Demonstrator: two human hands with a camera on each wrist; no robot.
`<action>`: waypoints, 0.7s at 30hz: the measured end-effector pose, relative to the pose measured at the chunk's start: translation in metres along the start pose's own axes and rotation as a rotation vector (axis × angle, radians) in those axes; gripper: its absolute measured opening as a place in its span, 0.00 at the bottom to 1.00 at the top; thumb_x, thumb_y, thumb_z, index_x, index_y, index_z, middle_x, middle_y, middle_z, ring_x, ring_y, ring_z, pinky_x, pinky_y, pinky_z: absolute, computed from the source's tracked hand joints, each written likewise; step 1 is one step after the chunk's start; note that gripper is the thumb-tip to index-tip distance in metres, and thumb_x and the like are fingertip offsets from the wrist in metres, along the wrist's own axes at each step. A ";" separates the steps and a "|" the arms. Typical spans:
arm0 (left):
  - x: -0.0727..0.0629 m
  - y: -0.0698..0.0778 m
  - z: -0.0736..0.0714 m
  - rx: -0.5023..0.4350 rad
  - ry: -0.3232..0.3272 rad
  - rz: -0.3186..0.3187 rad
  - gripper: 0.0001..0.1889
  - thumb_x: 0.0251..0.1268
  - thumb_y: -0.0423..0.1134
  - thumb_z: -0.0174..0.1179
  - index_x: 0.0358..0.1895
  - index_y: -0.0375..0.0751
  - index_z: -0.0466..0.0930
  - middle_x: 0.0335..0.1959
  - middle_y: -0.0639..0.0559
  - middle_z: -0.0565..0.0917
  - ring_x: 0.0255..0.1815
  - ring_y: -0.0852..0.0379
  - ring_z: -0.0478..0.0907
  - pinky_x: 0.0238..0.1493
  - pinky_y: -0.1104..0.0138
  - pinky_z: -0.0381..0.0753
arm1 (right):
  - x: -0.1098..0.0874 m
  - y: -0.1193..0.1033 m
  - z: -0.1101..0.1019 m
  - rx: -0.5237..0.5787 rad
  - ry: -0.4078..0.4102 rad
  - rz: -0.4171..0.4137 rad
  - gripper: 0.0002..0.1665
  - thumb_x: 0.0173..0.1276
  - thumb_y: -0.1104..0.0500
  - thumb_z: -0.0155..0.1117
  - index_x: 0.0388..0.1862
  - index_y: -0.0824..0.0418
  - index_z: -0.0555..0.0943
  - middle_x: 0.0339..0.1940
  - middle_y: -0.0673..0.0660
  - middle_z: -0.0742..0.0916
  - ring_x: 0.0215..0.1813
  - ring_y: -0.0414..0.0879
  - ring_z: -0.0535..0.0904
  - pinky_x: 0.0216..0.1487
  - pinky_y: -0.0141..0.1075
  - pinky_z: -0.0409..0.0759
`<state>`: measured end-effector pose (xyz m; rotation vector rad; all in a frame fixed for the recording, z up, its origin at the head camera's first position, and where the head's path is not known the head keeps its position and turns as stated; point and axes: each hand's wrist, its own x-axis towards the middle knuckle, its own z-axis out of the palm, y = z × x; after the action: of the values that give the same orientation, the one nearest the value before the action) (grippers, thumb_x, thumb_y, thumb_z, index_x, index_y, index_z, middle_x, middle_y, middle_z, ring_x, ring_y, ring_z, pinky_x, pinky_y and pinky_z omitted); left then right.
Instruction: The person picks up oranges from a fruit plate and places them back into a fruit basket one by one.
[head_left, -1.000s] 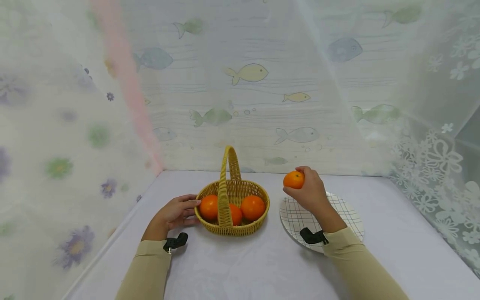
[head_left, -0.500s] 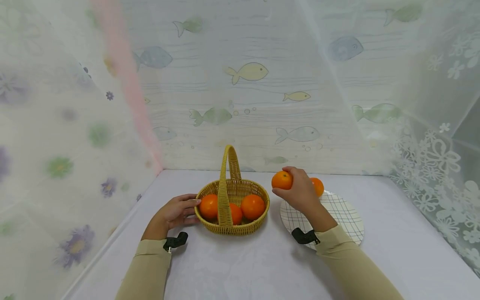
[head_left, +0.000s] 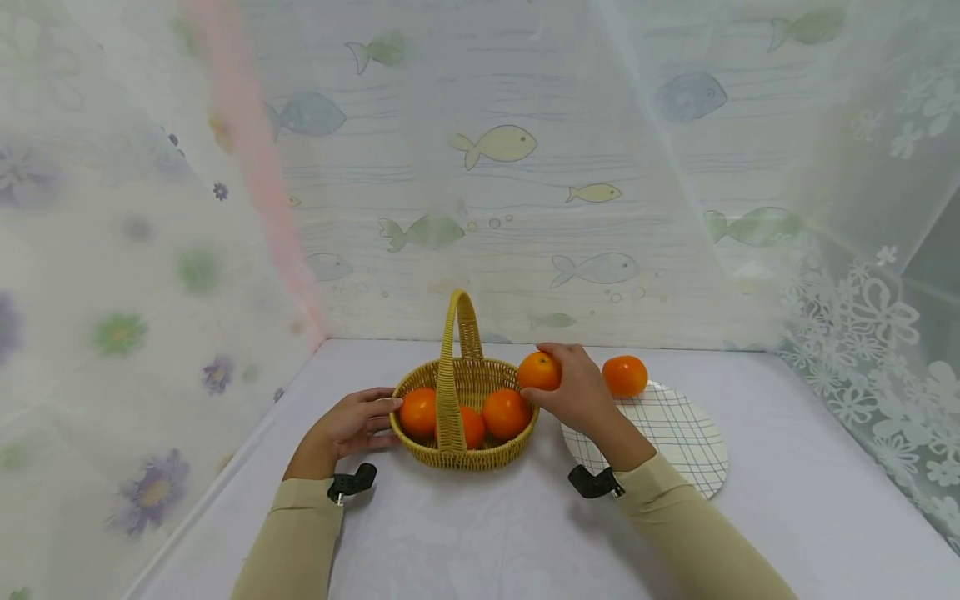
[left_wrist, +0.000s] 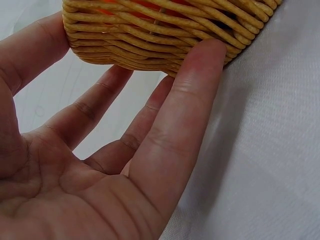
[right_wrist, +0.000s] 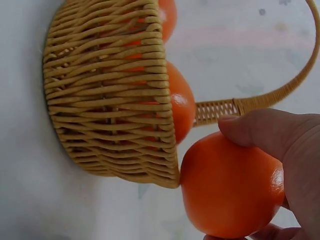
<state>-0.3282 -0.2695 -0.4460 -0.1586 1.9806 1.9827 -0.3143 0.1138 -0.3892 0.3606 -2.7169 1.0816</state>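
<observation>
In the head view, my right hand (head_left: 579, 396) holds an orange (head_left: 537, 371) between thumb and fingers at the right rim of the yellow wicker basket (head_left: 480, 459). Up close in the right wrist view, the held orange (right_wrist: 230, 187) is smooth and overlaps the rim edge. Three more oranges are seen inside the basket, among them one at the left (head_left: 417, 413) and one at the right (head_left: 506, 415). My left hand (head_left: 347, 427) touches the basket's left side with extended, spread fingers; its fingertips meet the weave in the left wrist view.
A white plate (head_left: 686, 429) with a line grid lies at the right, partly behind the right forearm. Another orange (head_left: 625, 377) sits at its far edge. The basket's tall arched handle (head_left: 448, 367) rises over the middle. Fish-printed curtain (head_left: 495, 208) hangs behind the table.
My right hand has carried the orange leftward from above the plate to the basket's right rim, uncovering the orange at the plate's far edge. The left hand and basket have stayed put.
</observation>
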 end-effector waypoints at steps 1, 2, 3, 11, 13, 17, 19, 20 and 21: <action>0.000 0.000 0.000 0.002 0.000 0.000 0.36 0.72 0.46 0.67 0.77 0.41 0.63 0.69 0.39 0.77 0.55 0.50 0.85 0.57 0.49 0.87 | 0.000 0.000 0.001 -0.001 -0.003 -0.007 0.45 0.61 0.45 0.79 0.75 0.51 0.73 0.70 0.60 0.76 0.58 0.57 0.78 0.57 0.52 0.85; 0.000 0.000 0.000 0.004 0.000 0.000 0.36 0.72 0.47 0.67 0.77 0.41 0.63 0.69 0.39 0.77 0.55 0.50 0.85 0.57 0.49 0.86 | 0.000 0.000 0.003 -0.001 -0.007 -0.018 0.45 0.61 0.45 0.79 0.75 0.52 0.73 0.70 0.60 0.76 0.58 0.57 0.78 0.58 0.53 0.85; 0.000 0.000 0.000 0.004 0.002 -0.001 0.36 0.72 0.47 0.67 0.77 0.41 0.63 0.69 0.39 0.77 0.55 0.50 0.85 0.57 0.49 0.86 | 0.001 0.000 0.004 -0.003 -0.008 -0.027 0.45 0.61 0.45 0.79 0.75 0.51 0.72 0.70 0.59 0.76 0.59 0.56 0.78 0.58 0.53 0.85; 0.001 0.000 -0.001 0.009 0.006 0.000 0.36 0.72 0.47 0.67 0.77 0.41 0.64 0.69 0.39 0.77 0.55 0.50 0.85 0.57 0.49 0.86 | 0.005 0.000 0.011 0.002 -0.004 -0.044 0.44 0.62 0.44 0.78 0.75 0.50 0.72 0.68 0.58 0.78 0.58 0.55 0.78 0.57 0.51 0.85; 0.002 0.000 -0.001 0.008 0.009 0.001 0.35 0.72 0.47 0.67 0.77 0.41 0.64 0.68 0.39 0.77 0.55 0.50 0.85 0.57 0.49 0.87 | 0.006 0.000 0.011 0.005 -0.007 -0.041 0.45 0.62 0.44 0.78 0.75 0.51 0.72 0.67 0.57 0.78 0.58 0.55 0.78 0.57 0.51 0.85; 0.002 0.000 -0.001 0.007 0.009 0.001 0.35 0.72 0.47 0.67 0.76 0.40 0.65 0.68 0.40 0.77 0.55 0.50 0.85 0.56 0.49 0.87 | 0.007 -0.001 0.010 -0.014 -0.022 -0.043 0.46 0.62 0.43 0.78 0.76 0.52 0.71 0.68 0.56 0.79 0.59 0.55 0.78 0.58 0.52 0.85; 0.002 -0.001 -0.001 0.005 0.006 0.000 0.35 0.72 0.47 0.67 0.76 0.40 0.65 0.68 0.40 0.77 0.55 0.51 0.85 0.56 0.49 0.87 | 0.006 -0.001 0.008 -0.023 -0.034 -0.047 0.47 0.62 0.44 0.78 0.76 0.53 0.70 0.69 0.56 0.79 0.60 0.55 0.78 0.59 0.53 0.84; 0.002 -0.001 -0.001 0.002 0.004 0.000 0.35 0.71 0.47 0.67 0.76 0.40 0.65 0.68 0.40 0.77 0.55 0.51 0.85 0.56 0.49 0.87 | 0.005 -0.002 0.007 -0.027 -0.040 -0.051 0.47 0.62 0.44 0.78 0.76 0.53 0.70 0.69 0.56 0.79 0.61 0.55 0.78 0.60 0.53 0.84; 0.002 -0.001 -0.001 0.000 0.005 0.001 0.35 0.71 0.47 0.68 0.76 0.40 0.65 0.68 0.40 0.77 0.55 0.51 0.85 0.56 0.49 0.87 | 0.005 -0.002 0.006 -0.030 -0.045 -0.055 0.47 0.62 0.44 0.78 0.77 0.54 0.69 0.70 0.56 0.79 0.61 0.55 0.78 0.61 0.53 0.83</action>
<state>-0.3299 -0.2705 -0.4475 -0.1627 1.9839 1.9842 -0.3186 0.1074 -0.3912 0.4571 -2.7426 1.0289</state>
